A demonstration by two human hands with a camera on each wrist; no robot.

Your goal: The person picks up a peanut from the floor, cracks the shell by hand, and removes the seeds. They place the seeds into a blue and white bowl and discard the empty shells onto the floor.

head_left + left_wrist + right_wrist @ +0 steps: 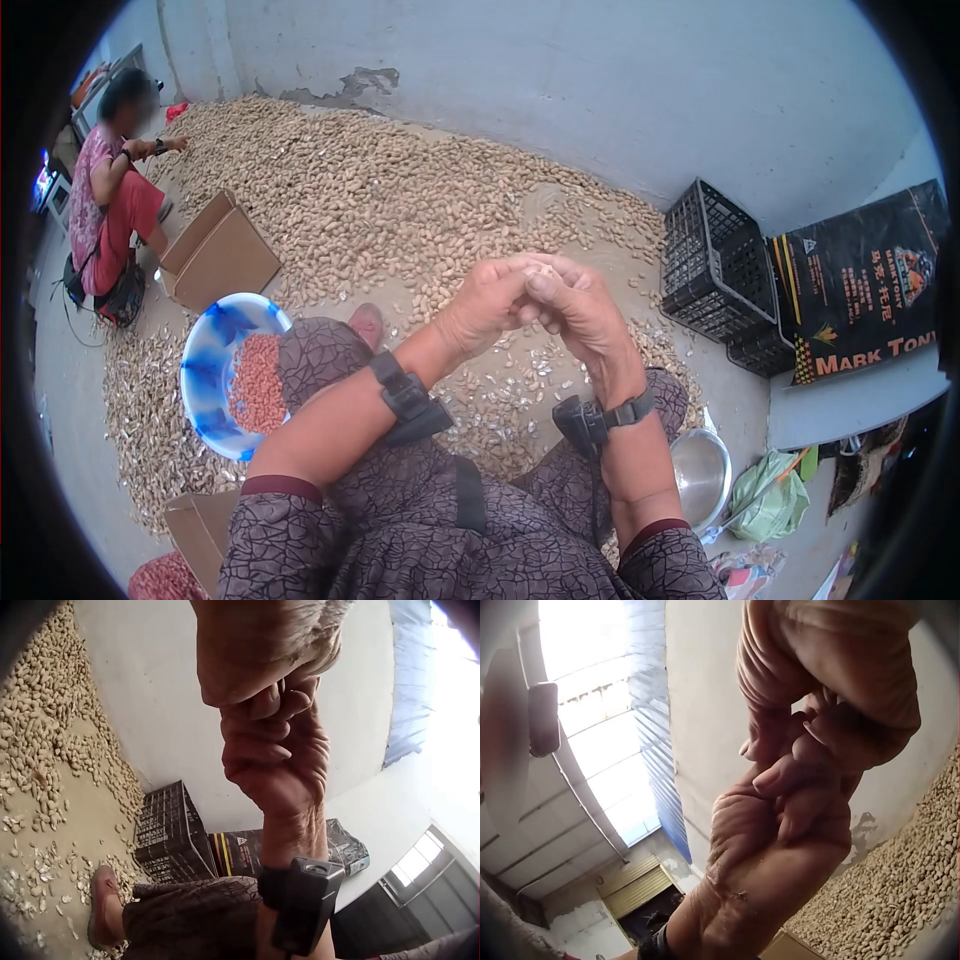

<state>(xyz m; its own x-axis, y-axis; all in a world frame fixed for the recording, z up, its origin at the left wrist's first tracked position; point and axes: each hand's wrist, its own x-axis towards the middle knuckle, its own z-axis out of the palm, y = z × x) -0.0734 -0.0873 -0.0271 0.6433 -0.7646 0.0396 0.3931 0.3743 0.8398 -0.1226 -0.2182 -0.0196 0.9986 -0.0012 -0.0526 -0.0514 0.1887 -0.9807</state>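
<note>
My two hands meet in front of my lap in the head view, fingers curled in toward each other. Between the thumb and fingertips shows a small pale bit of a peanut [543,268], mostly hidden by the fingers. The left hand [487,302] pinches it from the left side, and the right hand [588,308] from the right, thumb on top. In the left wrist view the left hand [270,645] covers the fingertips of the right hand [277,769]. Seen from the right wrist, the fingers of both hands interlock closely. Unshelled peanuts [400,190] lie heaped beyond them.
A blue-and-white basin [205,400] with shelled red peanuts stands left of my knee. Cardboard boxes [225,255] and a squatting person [110,200] are further left. Black crates [715,260], a black sack [860,280] and a metal bowl [700,480] stand on the right.
</note>
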